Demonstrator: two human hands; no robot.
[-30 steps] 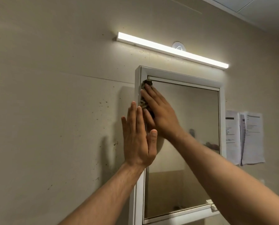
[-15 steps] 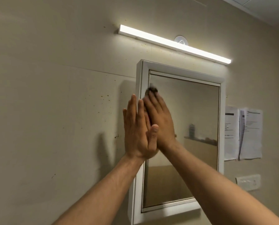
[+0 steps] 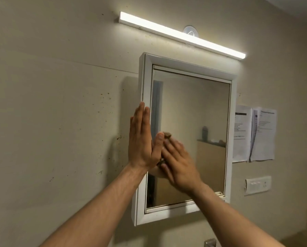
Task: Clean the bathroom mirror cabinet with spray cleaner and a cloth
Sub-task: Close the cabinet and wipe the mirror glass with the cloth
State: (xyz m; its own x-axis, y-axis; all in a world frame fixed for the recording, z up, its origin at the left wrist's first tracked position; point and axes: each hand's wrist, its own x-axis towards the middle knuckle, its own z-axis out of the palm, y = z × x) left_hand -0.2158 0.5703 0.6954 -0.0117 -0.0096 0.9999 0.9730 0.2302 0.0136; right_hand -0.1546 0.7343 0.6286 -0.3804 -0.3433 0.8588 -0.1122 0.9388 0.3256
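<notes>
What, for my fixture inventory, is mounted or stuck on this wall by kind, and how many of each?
Lit light bar: 1
Round wall fitting: 1
White mirror cabinet: 1
Paper notices: 2 plainly seen; another may be tucked between them
Switch plate: 1
Total: 6

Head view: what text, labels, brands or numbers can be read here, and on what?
Left paper sheet beside the mirror cabinet: printed lines, too blurred to read.
Right paper sheet: printed lines, too blurred to read.
Switch plate: no legible marking.
No other text shows.
</notes>
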